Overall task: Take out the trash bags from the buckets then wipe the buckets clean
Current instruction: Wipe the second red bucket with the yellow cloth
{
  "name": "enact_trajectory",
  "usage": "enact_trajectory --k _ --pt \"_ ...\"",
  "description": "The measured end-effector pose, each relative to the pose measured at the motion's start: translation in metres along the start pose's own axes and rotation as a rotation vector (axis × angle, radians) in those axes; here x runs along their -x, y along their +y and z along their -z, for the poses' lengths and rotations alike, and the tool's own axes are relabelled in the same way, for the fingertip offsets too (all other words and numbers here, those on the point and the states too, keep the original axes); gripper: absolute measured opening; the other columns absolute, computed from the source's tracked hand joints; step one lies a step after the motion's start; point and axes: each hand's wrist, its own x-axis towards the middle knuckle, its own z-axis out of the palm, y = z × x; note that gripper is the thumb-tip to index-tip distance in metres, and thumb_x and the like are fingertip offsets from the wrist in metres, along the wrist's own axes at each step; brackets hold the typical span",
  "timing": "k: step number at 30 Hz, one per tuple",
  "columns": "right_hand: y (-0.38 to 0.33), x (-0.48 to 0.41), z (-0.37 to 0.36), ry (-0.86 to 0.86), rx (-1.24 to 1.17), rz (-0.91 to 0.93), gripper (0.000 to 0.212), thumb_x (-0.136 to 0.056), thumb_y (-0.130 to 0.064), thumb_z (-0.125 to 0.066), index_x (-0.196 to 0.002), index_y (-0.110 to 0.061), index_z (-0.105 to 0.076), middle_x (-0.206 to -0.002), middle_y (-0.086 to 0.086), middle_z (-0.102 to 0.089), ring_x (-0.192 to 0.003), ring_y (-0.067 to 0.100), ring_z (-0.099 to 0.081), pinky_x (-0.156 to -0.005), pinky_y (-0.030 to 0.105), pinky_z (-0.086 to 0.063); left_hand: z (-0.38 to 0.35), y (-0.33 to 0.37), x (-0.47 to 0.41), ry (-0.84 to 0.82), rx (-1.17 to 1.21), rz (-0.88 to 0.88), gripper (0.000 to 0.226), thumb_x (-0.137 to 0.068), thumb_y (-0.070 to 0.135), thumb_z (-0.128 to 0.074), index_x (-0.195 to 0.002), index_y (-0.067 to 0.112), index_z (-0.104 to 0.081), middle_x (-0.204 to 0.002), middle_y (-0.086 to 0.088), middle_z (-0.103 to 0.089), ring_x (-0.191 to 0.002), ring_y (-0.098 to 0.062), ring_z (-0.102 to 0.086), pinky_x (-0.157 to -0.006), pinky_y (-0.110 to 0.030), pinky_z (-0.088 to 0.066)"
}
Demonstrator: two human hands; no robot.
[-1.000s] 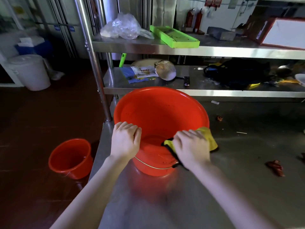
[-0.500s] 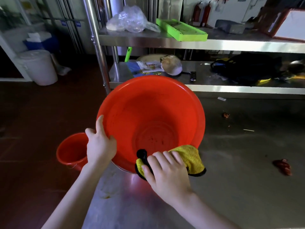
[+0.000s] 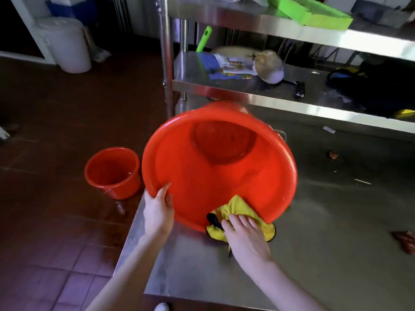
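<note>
A large red bucket (image 3: 208,173) lies tipped on its side on the steel table (image 3: 325,232), its mouth facing me. My left hand (image 3: 158,212) grips its rim at the lower left, thumb inside. My right hand (image 3: 246,236) presses a yellow cloth with a black edge (image 3: 238,208) against the bucket's near rim, fingers spread over the cloth. A second, smaller red bucket (image 3: 112,172) stands upright on the floor to the left of the table. No trash bag is visible in either bucket.
Steel shelves (image 3: 280,93) rise behind the bucket, holding papers, a green tray (image 3: 314,13) and a dark bag (image 3: 377,86). Red scraps (image 3: 404,241) lie on the table at right. A white bin (image 3: 67,43) stands far left on the brown tiled floor.
The big bucket has gone from upright to tipped on its side, mouth toward me. My left hand moved to the lower left rim; my right hand and cloth moved to the near rim.
</note>
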Motion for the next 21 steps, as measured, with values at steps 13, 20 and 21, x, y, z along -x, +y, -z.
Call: enact_trajectory --k 13,20,21 --pt "-0.015 -0.008 -0.039 -0.104 -0.071 -0.06 0.039 -0.075 -0.034 -0.077 -0.109 -0.015 -0.072 -0.117 0.008 -0.068 -0.112 0.026 -0.063 -0.096 0.04 -0.051 -0.045 -0.052 -0.009 0.055 0.13 -0.06 0.037 -0.094 0.006 -0.058 -0.127 0.023 -0.06 -0.133 -0.015 -0.047 -0.122 -0.031 -0.047 -0.094 -0.029 -0.038" --pt "-0.024 -0.041 -0.068 -0.172 -0.16 0.072 0.054 -0.1 -0.049 -0.027 -0.147 -0.026 -0.037 -0.158 -0.001 -0.027 -0.147 0.016 -0.02 -0.119 0.035 -0.016 -0.066 -0.06 -0.01 -0.015 0.222 -0.023 0.053 -0.083 0.012 -0.071 -0.129 0.029 -0.051 -0.129 0.003 -0.04 -0.107 -0.002 -0.036 -0.087 -0.015 -0.034" --pt "-0.028 -0.046 -0.072 -0.173 -0.153 0.063 0.055 -0.099 -0.051 -0.023 -0.148 -0.028 -0.034 -0.16 -0.002 -0.023 -0.148 0.015 -0.017 -0.12 0.035 -0.013 -0.067 -0.063 -0.011 -0.018 0.232 -0.024 0.053 -0.083 0.012 -0.071 -0.129 0.029 -0.05 -0.127 0.004 -0.04 -0.107 -0.001 -0.036 -0.085 -0.009 -0.032"
